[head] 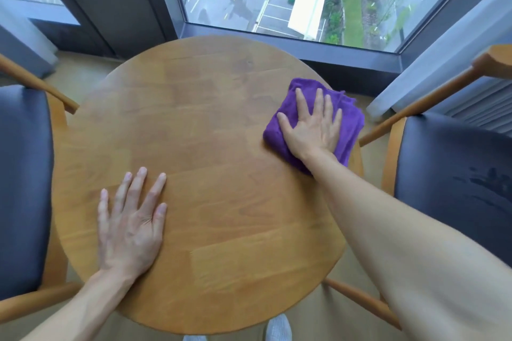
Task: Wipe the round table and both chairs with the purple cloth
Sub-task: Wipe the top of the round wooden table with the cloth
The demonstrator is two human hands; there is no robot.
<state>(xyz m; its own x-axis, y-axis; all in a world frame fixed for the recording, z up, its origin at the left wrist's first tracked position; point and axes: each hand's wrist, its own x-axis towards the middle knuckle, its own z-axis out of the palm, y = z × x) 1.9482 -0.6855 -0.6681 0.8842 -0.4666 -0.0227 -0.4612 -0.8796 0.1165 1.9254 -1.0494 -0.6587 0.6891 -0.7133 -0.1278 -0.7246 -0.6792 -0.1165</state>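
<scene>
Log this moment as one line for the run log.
step: wiping round table | right hand: flat on purple cloth | left hand: flat on tabletop

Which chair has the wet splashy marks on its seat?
The chair on the person's right, next to the purple cloth. Dark splash marks show on its seat; the left chair has a plain, unmarked seat.

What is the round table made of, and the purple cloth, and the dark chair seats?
Round table: wood, grain and joined planks showing, smooth finish. Purple cloth: soft fuzzy fabric, probably microfibre. Dark chair seats: smooth padded covering, leather or vinyl, can't tell which.
</scene>
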